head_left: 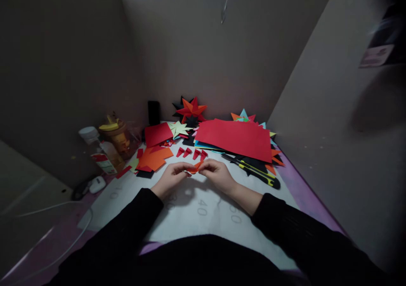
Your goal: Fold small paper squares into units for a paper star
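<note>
Between my two hands is a small piece of orange paper [197,166], pinched at both sides above the white mat. My left hand [174,177] grips its left side with thumb and fingers closed. The right side is held the same way by my right hand [218,175]. Fingers cover part of the paper, so its exact fold is hard to make out. Just beyond my fingertips lie several small folded red paper pieces [187,152] in a row. Left of them are orange paper sheets [154,158] with scraps of red, green and black.
A stack of red paper [234,138] lies at the back right, with a yellow-and-black utility knife [256,171] before it. Folded paper stars [192,109] stand by the back wall. At left are a bottle [104,152], an orange cup [116,136], a white earphone case [97,185] and a cable.
</note>
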Motion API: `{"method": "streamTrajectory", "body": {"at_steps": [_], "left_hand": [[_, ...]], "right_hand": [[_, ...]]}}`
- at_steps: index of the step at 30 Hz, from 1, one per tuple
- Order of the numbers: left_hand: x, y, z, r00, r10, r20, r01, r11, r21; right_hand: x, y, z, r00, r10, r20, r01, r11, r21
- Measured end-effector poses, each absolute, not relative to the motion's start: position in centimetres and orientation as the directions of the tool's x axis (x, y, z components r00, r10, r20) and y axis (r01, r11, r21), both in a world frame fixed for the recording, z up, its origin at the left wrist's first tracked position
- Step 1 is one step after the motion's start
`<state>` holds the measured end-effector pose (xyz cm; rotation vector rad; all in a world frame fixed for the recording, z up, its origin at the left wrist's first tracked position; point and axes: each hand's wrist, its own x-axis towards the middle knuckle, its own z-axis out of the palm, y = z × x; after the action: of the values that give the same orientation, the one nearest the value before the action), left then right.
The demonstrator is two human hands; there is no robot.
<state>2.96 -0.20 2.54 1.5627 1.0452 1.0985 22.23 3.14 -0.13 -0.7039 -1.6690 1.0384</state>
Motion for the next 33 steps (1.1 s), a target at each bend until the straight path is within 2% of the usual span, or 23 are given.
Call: {"method": "streamTrajectory", "body": {"at_steps": [7, 12, 21, 24, 27, 30, 33], "left_hand": [[3.4, -0.4, 2.2, 0.182, 0.883, 0.433, 0.304, -0.469, 0.829], [4.0, -0.2, 1.9, 0.090, 0.841, 0.534, 0.356, -0.528, 0.771], [5.4, -0.5, 1.5, -0.078, 0.902, 0.425, 0.250, -0.395, 0.884], [5.6, -0.7, 1.2, -0.060, 0.924, 0.377, 0.120, -0.368, 0.922], [5.6, -0.7, 1.1, 0.029, 0.952, 0.303, 0.023, -0.304, 0.952], [5.4, -0.5, 1.0, 0.062, 0.963, 0.262, 0.028, -0.264, 0.964], [5.1, -0.2, 1.2, 0.081, 0.967, 0.242, 0.120, -0.251, 0.961]], "right_hand": [[21.9, 3.0, 0.0, -0.274, 0.881, 0.384, -0.089, 0.375, -0.923], [21.5, 2.8, 0.0, -0.255, 0.904, 0.343, -0.155, 0.312, -0.937], [20.5, 2.1, 0.4, -0.146, 0.950, 0.275, -0.202, 0.243, -0.949], [20.4, 2.0, 0.5, -0.116, 0.959, 0.258, -0.249, 0.224, -0.942], [20.6, 2.1, 0.6, -0.108, 0.961, 0.256, -0.295, 0.215, -0.931], [20.8, 2.4, 0.6, -0.160, 0.951, 0.264, -0.253, 0.219, -0.942], [21.0, 2.5, 0.3, -0.268, 0.921, 0.282, -0.168, 0.244, -0.955]]}}
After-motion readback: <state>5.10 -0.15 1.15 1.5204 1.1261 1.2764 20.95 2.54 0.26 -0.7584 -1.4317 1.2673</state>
